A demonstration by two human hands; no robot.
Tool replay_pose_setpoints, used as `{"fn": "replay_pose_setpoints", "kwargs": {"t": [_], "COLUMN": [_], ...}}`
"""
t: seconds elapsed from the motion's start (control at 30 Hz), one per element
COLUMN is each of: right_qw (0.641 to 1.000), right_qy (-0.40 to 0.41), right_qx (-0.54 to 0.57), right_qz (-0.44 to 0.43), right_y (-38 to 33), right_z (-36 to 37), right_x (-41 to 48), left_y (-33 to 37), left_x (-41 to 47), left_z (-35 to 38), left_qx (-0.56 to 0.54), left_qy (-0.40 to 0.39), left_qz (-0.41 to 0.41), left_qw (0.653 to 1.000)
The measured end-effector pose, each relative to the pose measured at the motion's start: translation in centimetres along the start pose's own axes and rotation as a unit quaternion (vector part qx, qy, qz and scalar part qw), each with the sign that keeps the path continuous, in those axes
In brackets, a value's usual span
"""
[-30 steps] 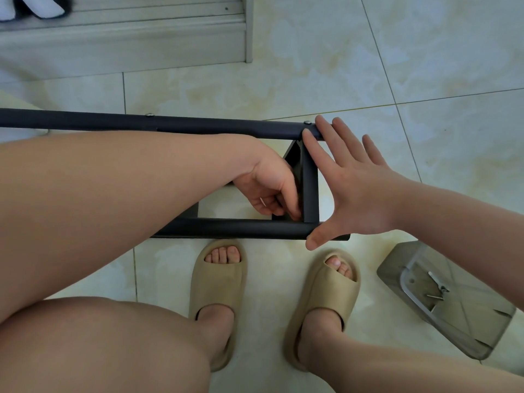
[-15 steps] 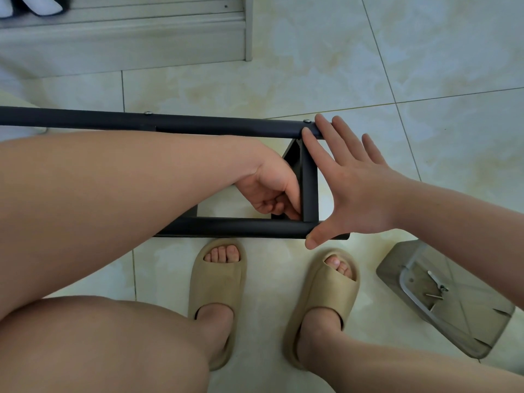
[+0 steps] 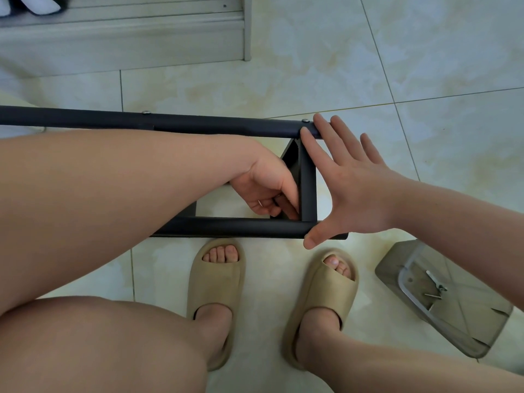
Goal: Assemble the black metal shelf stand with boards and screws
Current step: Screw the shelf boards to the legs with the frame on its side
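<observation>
The frame (image 3: 226,226) is lying on the floor (image 3: 340,66) by the sandals (image 3: 215,293). The right hand (image 3: 357,194) is pressing its end, fingers spread wide. The left hand (image 3: 263,182) is curling around a silvery piece (image 3: 259,202) beside the crossbar (image 3: 308,188).

A home, seemingly; glossy marbled floor tiles (image 3: 312,66); beige slippers (image 3: 218,282) on bare feet; pale wood-grain cabinet base (image 3: 127,43).

Matt black metal frame (image 3: 226,226), glossy marbled floor tiles (image 3: 326,66), clear plastic tray (image 3: 408,279), matt foam-like slippers (image 3: 215,282).
</observation>
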State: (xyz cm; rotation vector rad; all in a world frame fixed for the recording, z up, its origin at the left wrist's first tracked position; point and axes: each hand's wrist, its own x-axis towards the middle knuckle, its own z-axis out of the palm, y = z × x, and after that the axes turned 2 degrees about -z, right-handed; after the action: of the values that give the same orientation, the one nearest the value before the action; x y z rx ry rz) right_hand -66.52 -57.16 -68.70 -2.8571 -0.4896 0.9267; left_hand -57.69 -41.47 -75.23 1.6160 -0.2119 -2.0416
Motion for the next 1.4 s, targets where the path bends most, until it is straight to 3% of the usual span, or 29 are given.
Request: {"fn": "replay_pose_setpoints", "kwargs": {"t": [1.4], "right_qw": [1.000], "right_qy": [0.000], "right_qx": [0.004], "right_qz": [0.001], "right_y": [-0.08], "right_z": [-0.05], "right_x": [0.00], "left_y": [-0.01], "left_x": [0.60], "left_z": [0.20], "left_qx": [-0.044], "left_qy": [0.000], "left_qz": [-0.009], "left_qw": [0.999]}}
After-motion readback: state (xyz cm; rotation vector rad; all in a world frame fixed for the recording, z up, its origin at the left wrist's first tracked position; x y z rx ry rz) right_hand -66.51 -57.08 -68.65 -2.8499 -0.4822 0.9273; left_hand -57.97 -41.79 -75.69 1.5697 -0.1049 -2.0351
